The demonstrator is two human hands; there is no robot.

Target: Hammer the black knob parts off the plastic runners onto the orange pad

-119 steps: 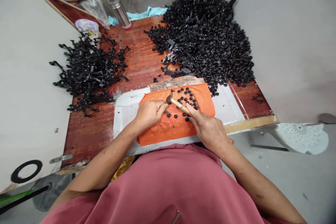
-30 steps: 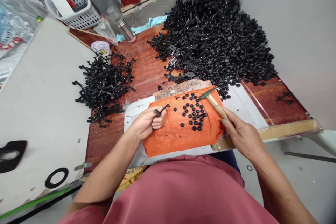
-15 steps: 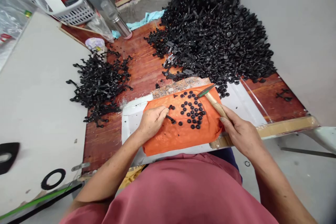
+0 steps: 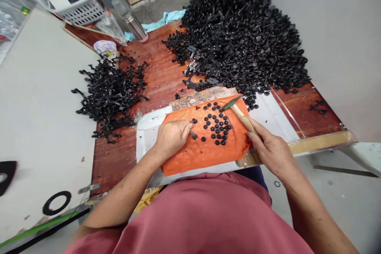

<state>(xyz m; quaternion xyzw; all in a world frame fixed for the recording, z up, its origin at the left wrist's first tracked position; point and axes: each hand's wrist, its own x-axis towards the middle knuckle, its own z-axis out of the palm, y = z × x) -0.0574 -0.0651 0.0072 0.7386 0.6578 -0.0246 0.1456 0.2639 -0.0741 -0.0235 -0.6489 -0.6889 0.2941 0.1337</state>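
Note:
My left hand (image 4: 172, 137) is closed on a small black part (image 4: 193, 135) with round ends, at the left side of an orange cloth (image 4: 184, 158). The piece's ends stick out past my fingertips; the rest is hidden in the grip. My right hand (image 4: 269, 147) is wrapped round the wooden handle of a hammer (image 4: 242, 119). Its green-and-dark head rests over the cloth's upper right edge, or just above it; I cannot tell which. Between the hands, several small black round caps (image 4: 218, 127) lie scattered on the cloth.
A large heap of black parts (image 4: 244, 39) covers the back right of the reddish wooden table (image 4: 160, 63). A smaller pile (image 4: 110, 91) lies at the left. Behind it stand a metal bottle (image 4: 135, 25) and a white basket (image 4: 80, 12). A stone slab (image 4: 205, 97) borders the cloth.
The whole view has shifted slightly. My left hand has turned a little on the black part, and its lower end looks shorter past the fingers. The hammer is held much as before.

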